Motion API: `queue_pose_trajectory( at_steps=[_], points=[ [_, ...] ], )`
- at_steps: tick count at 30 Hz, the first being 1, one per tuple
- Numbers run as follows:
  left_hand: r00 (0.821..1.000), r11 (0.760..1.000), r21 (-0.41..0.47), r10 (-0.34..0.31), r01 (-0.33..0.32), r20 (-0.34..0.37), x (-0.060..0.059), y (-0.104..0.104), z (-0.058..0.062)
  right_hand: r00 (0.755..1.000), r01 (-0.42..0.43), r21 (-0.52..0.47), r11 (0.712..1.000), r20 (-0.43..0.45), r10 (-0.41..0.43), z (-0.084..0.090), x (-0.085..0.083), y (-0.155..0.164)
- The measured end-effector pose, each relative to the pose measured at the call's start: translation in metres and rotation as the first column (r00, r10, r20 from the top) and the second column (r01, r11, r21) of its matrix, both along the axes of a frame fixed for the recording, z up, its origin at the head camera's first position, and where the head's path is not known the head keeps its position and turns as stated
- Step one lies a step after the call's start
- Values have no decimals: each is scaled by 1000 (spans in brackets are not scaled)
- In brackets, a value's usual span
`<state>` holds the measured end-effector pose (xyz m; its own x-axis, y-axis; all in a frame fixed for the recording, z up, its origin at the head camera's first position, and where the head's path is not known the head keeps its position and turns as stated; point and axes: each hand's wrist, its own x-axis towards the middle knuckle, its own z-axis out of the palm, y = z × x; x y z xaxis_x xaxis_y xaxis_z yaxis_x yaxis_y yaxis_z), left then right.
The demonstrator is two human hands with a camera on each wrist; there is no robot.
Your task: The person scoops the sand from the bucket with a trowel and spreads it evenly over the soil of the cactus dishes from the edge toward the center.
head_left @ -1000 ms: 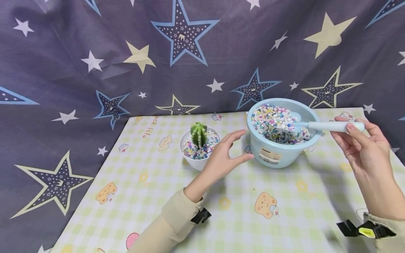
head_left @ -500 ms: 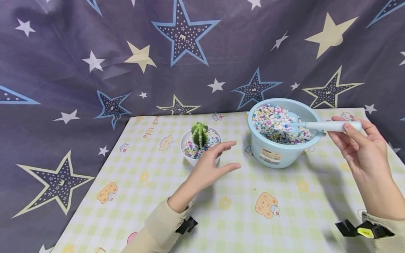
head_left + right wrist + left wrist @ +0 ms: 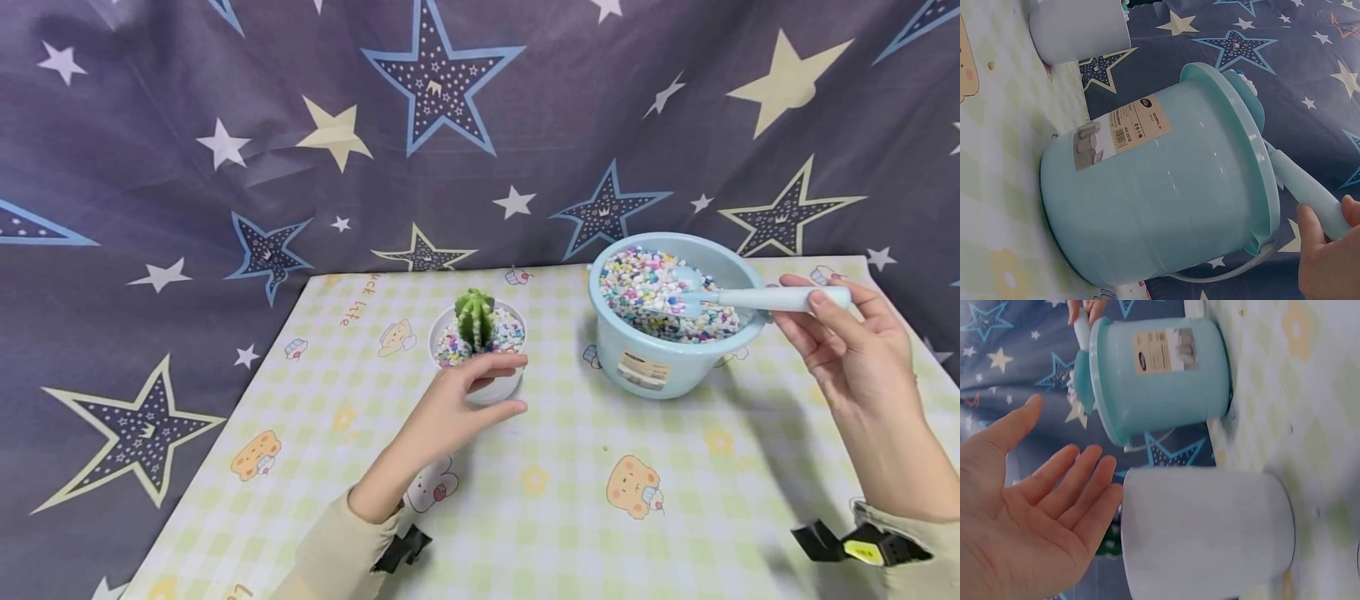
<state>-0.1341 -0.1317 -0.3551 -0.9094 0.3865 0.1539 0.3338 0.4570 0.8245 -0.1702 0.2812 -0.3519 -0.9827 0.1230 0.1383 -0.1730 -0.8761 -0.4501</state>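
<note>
**A:** What have the hands got hold of?

**B:** The right hand (image 3: pixel 855 350) pinches the pale blue plastic scoop (image 3: pixel 757 298) by its handle, thumb over the top and fingers curled beneath. The scoop's head lies in the heap of multicoloured pebbles (image 3: pixel 652 287) inside the round light blue plastic tub (image 3: pixel 660 367), at the far right of the checked tablecloth with cartoon bears (image 3: pixel 570 500). The left hand (image 3: pixel 450 412) holds nothing: its fingers are spread and gently bent just in front of the small white round pot (image 3: pixel 491 387), left of the tub. From the left wrist view the fingertips (image 3: pixel 1107 487) look to be at the pot's wall, though I can't tell whether they actually touch.

**A:** How far along is the work?

**B:** My reading is that it's well advanced. The pot already carries a layer of the same pebbles round the green ribbed cactus (image 3: pixel 475 317), which stands upright in the middle. The tub is still heaped, and the scoop sits in the stones rather than lifted. Whether the pot wants more, I'd not say.

**A:** Anything hard to make out?

**B:** The scoop's bowl is partly buried, so any load is hidden. The tub's label (image 3: pixel 1122 131) is too small to read. The wrist views show only the outer walls of both containers, and the starred dark blue cloth (image 3: pixel 225 167) shuts off everything behind.
</note>
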Motion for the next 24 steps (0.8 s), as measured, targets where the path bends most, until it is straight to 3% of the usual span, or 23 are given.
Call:
queue_pose_trajectory(
  at_steps=[12,19,24],
  points=[
    [998,999,2,40,-40,-50,2,-38,10,1000,-23,-12,1000,6,23,1,0,-4],
    [993,996,9,92,-92,-77,-4,-59,23,999,-48,-26,999,-12,48,1,0,-7],
    [987,992,43,126,-122,-101,-13,-73,26,999,-47,-17,999,0,47,2,-1,-10]
  ],
)
